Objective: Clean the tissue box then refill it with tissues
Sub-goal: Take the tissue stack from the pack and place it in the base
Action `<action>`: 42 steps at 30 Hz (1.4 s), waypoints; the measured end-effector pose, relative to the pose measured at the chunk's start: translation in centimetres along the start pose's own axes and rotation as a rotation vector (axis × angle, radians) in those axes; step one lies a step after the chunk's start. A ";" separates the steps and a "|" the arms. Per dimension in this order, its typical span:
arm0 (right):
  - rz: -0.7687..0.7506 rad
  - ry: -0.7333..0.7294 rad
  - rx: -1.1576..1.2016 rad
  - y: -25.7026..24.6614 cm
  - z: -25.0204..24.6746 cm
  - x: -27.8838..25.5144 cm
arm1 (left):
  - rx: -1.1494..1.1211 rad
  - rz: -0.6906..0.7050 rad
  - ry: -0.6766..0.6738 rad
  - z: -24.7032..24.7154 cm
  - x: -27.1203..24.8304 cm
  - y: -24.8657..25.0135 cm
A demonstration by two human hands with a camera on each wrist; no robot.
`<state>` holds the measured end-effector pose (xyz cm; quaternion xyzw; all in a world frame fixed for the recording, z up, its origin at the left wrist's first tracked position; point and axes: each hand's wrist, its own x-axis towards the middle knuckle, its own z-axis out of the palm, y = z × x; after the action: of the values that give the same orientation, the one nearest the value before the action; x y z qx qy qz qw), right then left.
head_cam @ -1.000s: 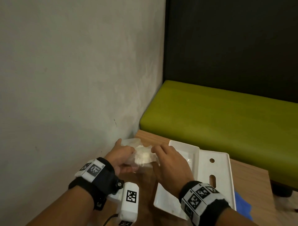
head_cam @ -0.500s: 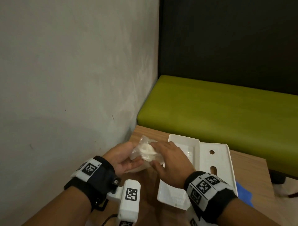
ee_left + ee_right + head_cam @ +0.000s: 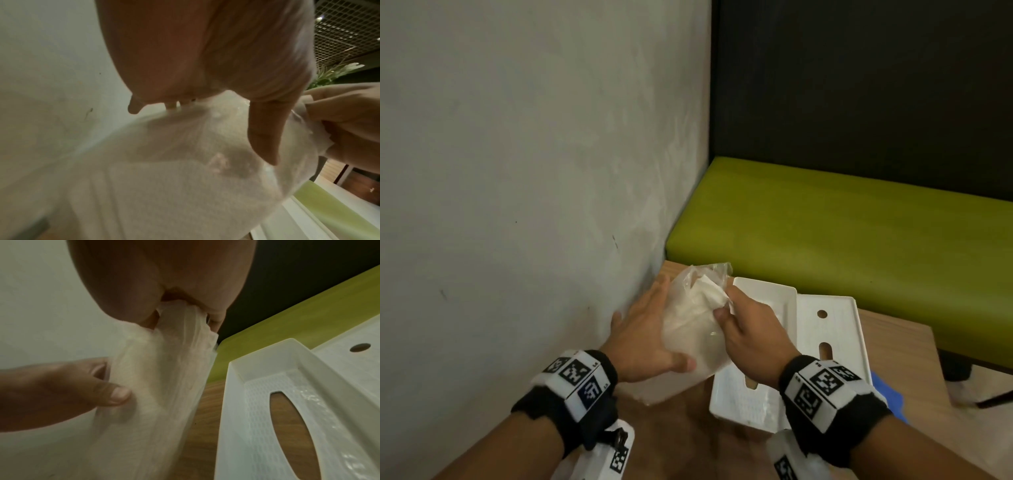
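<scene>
Loosely crinkled clear tissue pack (image 3: 693, 329)

Bagged tissues (image 3: 697, 325) – beside opened white box (image 3: 767, 301)

I can't read any txt, brand or nr here; the wristbands (image 3: 580, 377) carry only black-white marker codes, no legible chars.

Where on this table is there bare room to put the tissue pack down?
Bare wood shows on the wooden table between both wrists, left of the open white plastic tissue box. Its right side is crowded by the box's lid and blue cloth.
</scene>
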<state>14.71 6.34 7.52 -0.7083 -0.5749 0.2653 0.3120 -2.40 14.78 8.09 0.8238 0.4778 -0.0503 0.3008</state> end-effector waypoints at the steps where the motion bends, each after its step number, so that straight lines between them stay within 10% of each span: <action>1: 0.000 -0.010 0.008 -0.2 -0.1 -0.1 | -0.030 0.030 0.022 0.4 0.2 0.0; 15: -0.026 0.000 -0.091 -0.6 -1.3 -1.0 | -0.238 0.202 0.091 0.8 -0.8 1.2; 24: 0.006 0.015 -0.094 0.0 -3.5 -0.3 | -0.166 -0.055 -0.082 2.4 -0.1 -0.8; 35: 0.038 0.120 -0.093 -0.6 -9.2 2.2 | -0.094 -0.547 0.130 4.3 1.8 -4.5; 42: 0.091 0.012 -0.074 -0.3 -12.0 2.7 | -0.256 -0.173 0.434 2.5 2.2 -1.2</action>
<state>23.85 7.38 15.70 -0.7464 -0.5497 0.2532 0.2767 -1.64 15.53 4.70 0.7266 0.6023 0.1627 0.2877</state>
